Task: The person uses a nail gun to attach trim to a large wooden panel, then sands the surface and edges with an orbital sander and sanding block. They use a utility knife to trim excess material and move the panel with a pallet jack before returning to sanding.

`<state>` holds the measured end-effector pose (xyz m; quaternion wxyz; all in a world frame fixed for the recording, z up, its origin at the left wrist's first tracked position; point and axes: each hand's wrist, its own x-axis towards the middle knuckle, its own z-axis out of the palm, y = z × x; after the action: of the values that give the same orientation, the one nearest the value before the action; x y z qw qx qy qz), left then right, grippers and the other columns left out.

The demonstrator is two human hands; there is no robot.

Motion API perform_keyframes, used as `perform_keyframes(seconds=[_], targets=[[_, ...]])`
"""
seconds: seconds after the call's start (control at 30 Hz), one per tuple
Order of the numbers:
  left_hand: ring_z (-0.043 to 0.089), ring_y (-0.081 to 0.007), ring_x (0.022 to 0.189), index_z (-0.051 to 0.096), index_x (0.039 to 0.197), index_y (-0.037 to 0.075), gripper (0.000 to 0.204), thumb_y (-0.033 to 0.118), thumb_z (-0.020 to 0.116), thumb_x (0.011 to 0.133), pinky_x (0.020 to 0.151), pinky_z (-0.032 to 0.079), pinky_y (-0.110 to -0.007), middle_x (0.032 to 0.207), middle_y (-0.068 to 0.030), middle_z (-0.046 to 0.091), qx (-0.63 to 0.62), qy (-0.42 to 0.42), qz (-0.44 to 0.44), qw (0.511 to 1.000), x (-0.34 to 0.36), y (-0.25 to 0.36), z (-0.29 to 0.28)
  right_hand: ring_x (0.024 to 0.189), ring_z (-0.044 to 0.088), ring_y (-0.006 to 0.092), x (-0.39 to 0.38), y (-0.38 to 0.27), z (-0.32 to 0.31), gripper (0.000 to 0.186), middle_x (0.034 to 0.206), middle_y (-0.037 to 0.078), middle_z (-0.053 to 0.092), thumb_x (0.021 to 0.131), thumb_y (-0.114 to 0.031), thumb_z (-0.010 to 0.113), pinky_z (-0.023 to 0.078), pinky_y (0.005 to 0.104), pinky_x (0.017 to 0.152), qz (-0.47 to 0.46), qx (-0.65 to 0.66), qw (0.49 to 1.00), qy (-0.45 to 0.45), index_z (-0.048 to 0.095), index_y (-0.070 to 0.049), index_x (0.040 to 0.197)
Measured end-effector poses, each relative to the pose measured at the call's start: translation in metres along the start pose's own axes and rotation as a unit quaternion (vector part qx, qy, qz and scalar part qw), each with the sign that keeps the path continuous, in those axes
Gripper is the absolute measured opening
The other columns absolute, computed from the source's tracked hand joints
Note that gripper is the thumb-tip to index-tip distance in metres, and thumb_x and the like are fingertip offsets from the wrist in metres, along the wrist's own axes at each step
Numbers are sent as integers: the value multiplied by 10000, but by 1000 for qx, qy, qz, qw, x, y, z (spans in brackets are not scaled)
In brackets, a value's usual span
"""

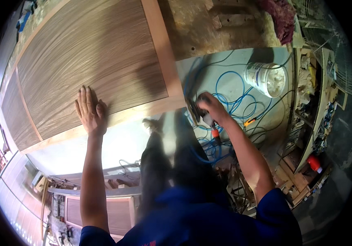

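A wood panel (94, 57) with brown grain, framed in lighter wood (165, 45), lies in front of me. My left hand (90, 115) rests flat on its near part, fingers stretched over the brown face and the wrist crossing the pale border. Closed around a small hand-held sander (195, 112), my right hand (212, 106) is at the panel's near right corner. The sander's dark pad is tilted up against the outer edge there; motion blurs it, so I cannot tell how firmly it touches. An orange fitting (215, 133) shows below the tool.
Blue hose (229, 74) and dark cords lie coiled on the floor at right, beside a white bucket (268, 78). A shelf of offcuts (303, 102) stands farther right. Dark red cloth (280, 18) hangs at the far worktop (209, 37). Another framed panel (120, 211) is behind my left arm.
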<state>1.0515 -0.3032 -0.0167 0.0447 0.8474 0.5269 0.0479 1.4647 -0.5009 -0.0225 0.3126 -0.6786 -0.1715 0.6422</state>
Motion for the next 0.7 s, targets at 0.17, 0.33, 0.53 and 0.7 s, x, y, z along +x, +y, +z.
perform_keyframes(seconds=[0.17,0.33,0.53,0.7], targets=[[261,-305,1578,322,1631,123,634,242,525,1043,1298,110,-520,1684,-121,335,-62,-3,-11,998,-14,-10,-21,894,587,98,-75,-9,3,422,999,4,598,832,-193,788,495,273,800,-33,-91,995,31,635,-70,1205],[330,-331,1541,478,1527,82,580,120,593,959,1283,223,-504,1622,-135,428,-222,-53,-27,973,-124,-67,-57,954,553,123,-152,-48,109,435,1048,-2,561,812,-126,780,496,292,878,-154,-163,967,120,605,-83,1208],[437,-350,1458,580,1407,85,527,142,682,893,1213,361,-469,1552,-144,503,-303,-36,-152,940,-353,-228,-106,1025,618,237,-201,-19,334,458,1085,89,611,755,-149,784,515,358,931,-290,-371,878,85,610,-68,1171],[606,-364,1265,663,1285,66,345,185,659,961,1073,494,-427,1362,-173,653,-341,29,-401,850,-477,-390,-152,968,672,384,-222,-79,599,479,1111,144,622,733,-161,823,566,459,850,-373,-532,759,-49,618,-87,1158]])
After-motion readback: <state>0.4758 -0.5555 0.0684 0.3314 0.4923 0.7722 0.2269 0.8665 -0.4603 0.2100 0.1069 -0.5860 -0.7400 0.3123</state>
